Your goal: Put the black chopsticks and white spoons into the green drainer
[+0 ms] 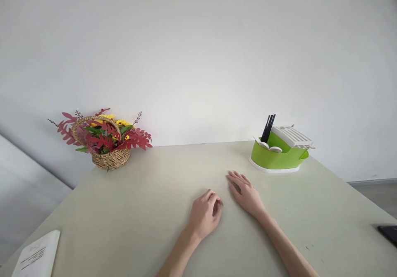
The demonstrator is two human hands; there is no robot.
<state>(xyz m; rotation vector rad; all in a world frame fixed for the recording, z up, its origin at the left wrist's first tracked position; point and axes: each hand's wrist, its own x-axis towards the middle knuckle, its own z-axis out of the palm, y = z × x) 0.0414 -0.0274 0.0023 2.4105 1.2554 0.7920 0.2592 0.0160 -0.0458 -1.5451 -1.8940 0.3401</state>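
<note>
My left hand [204,213] rests on the pale table [124,219], its fingers curled in loosely toward the thumb. Nothing shows in it. To its right and a little farther forward, my right hand [246,194] lies palm down, fingers stretched out and the thumb apart from them. It touches only the tabletop. The nearest thing to it is a green utensil holder [269,158] with a white base, at the back right. Black chopsticks [268,128] stand up in this holder, and white spoons [275,149] lean at its front.
At the back left stands a wicker basket [111,159] of red leaves and yellow flowers, close to the white wall [198,62]. A white flat object [39,254] with dark slots lies at the front left corner. Some black object [389,232] is cut off at the right edge.
</note>
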